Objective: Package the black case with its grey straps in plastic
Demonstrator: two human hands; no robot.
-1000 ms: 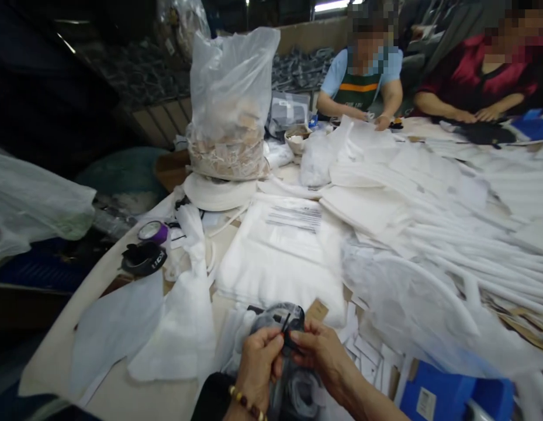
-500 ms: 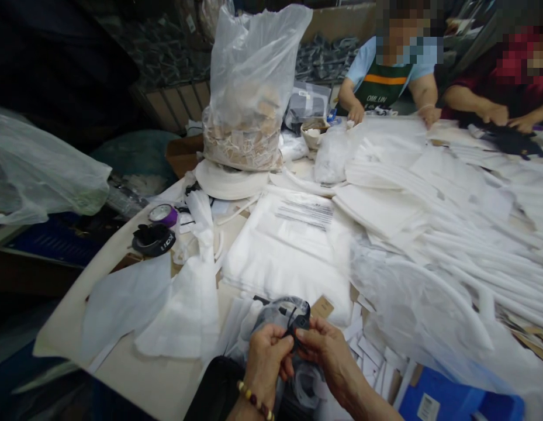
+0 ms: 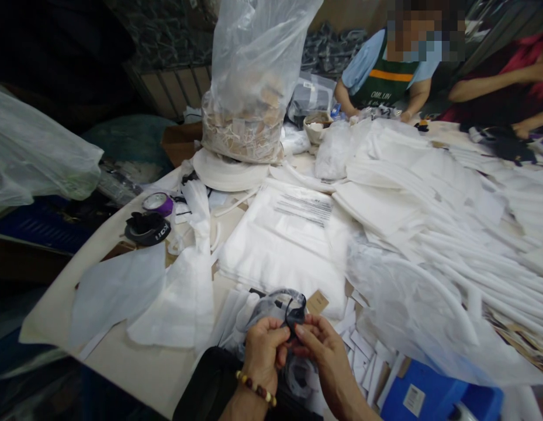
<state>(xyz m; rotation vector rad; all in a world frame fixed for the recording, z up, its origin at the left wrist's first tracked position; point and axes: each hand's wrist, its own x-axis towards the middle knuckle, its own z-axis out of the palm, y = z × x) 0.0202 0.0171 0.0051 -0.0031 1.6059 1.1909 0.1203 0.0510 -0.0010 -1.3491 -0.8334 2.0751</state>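
Note:
Near the table's front edge, my left hand (image 3: 263, 349) and my right hand (image 3: 327, 349) are close together, fingers pinched. Between their fingertips is a small black piece with a thin cord loop (image 3: 295, 316); the fingers partly cover it, and its exact kind is unclear. Just behind the hands lies a clear plastic-wrapped bundle with dark edging (image 3: 265, 310). A brown card tag (image 3: 317, 302) rests beside it, at the edge of a stack of white plastic-covered sheets (image 3: 280, 251). A beaded bracelet (image 3: 256, 389) circles my left wrist.
A tall clear bag of scraps (image 3: 245, 111) stands at the back. White strips and sheets (image 3: 429, 193) cover the right side. Purple tape (image 3: 159, 203) and a black band (image 3: 147, 228) lie left. A blue bin (image 3: 429, 392) sits front right. Two co-workers (image 3: 385, 82) work opposite.
My hands stay together on the black piece, with slight finger movement. The view has shifted a little. Opposite, the co-worker on the right has raised an arm.

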